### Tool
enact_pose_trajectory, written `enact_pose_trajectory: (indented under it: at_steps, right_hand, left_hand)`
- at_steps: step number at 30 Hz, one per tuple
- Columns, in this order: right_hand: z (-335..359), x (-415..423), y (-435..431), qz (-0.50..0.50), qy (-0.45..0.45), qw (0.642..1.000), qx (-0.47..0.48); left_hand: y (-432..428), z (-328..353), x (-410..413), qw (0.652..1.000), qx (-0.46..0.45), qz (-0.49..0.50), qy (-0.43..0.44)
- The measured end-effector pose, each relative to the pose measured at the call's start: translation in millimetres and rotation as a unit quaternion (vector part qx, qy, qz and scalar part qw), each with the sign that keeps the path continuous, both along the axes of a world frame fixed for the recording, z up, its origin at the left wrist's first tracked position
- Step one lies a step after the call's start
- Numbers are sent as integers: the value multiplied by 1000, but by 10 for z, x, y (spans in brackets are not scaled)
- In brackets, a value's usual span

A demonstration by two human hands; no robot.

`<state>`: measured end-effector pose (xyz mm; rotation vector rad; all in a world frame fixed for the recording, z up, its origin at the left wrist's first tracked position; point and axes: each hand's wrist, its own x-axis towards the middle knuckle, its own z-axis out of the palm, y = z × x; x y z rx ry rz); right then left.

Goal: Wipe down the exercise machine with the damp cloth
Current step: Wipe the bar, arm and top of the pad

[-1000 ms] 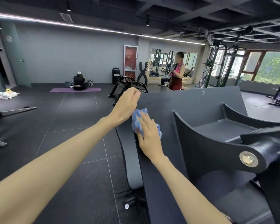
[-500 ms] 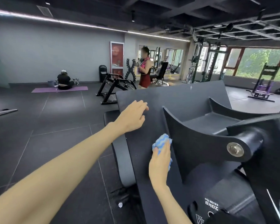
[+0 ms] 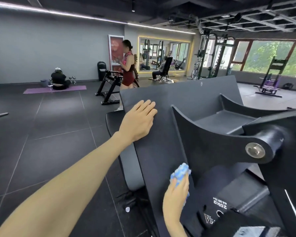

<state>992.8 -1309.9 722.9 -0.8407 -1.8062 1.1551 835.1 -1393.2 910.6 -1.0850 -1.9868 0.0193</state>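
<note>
Low on the big black panel of the exercise machine (image 3: pixel 162 151), near its bottom edge and tight against the curved bracket (image 3: pixel 203 134), sits the damp cloth (image 3: pixel 181 173), a bunched blue wad. My right hand (image 3: pixel 175 197) presses it flat against the panel, fingers laid over the wad with blue showing above and beside them; whether they curl round it I can't tell. Higher up, close to the panel's left edge, my left hand (image 3: pixel 140 121) rests palm-down with straight fingers together, bracing. No streak or sheen shows which parts are done, so progress is hard to read. I'd say we're partway: the bracket, the bolt (image 3: pixel 255 150), the pivot arm and the weight plate (image 3: pixel 219 209) marked 20KG look untouched and are probably left to do
</note>
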Motion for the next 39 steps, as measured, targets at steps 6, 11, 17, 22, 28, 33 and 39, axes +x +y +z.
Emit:
enact_pose_trajectory:
  at_steps: [6, 11, 17, 22, 28, 33, 39]
  right_hand:
    - [780, -509, -38, 98, -4, 994, 47]
    - [1057, -753, -358, 164, 61, 965, 194]
    - [-278, 321, -407, 118, 28, 990, 68]
    - [213, -35, -369, 94, -18, 995, 26]
    - [732, -513, 71, 133, 1, 983, 130]
    - [-99, -40, 128, 28, -9, 1000, 6]
    - [157, 66, 592, 38, -58, 941, 331]
  left_hand:
    - [23, -26, -19, 996, 81, -41, -15]
    - [8, -15, 15, 985, 134, -70, -80]
    - [48, -48, 23, 986, 152, -48, -48]
    - [54, -75, 31, 989, 143, -27, -32]
    - [168, -137, 133, 993, 119, 15, -25]
    - [237, -246, 222, 996, 54, 61, -26]
    - [253, -246, 240, 995, 36, 85, -35]
